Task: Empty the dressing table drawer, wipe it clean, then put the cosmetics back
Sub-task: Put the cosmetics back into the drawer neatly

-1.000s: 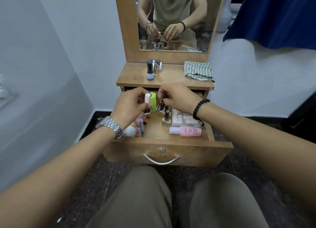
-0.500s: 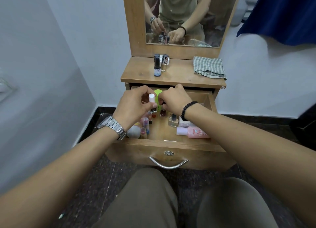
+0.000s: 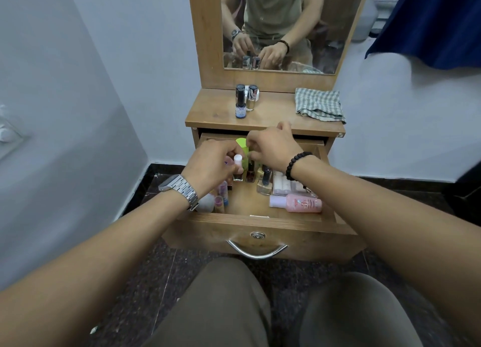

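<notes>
The open wooden drawer point(image 3: 260, 225) holds several cosmetics. My left hand point(image 3: 208, 165) pinches a small white-capped bottle point(image 3: 238, 162) standing at the drawer's left middle. My right hand point(image 3: 273, 148) reaches over the back of the drawer, its fingers curled round a green bottle point(image 3: 241, 143). A dark nail polish bottle point(image 3: 250, 173) stands free just below that hand. A pink bottle point(image 3: 299, 203) lies on its side at the front right. Small tubes and a white sponge point(image 3: 208, 203) sit at the front left, partly hidden by my left wrist.
On the dressing table top point(image 3: 273, 115) stand two nail polish bottles point(image 3: 240, 104) at the left, and a checked cloth point(image 3: 320, 106) lies at the right. A mirror point(image 3: 281, 26) rises behind. My knees sit below the drawer handle point(image 3: 257, 250). A wall is close on the left.
My right hand set the dark nail polish bottle down in the drawer and moved back to the green bottle. My left hand kept hold of the white-capped bottle.
</notes>
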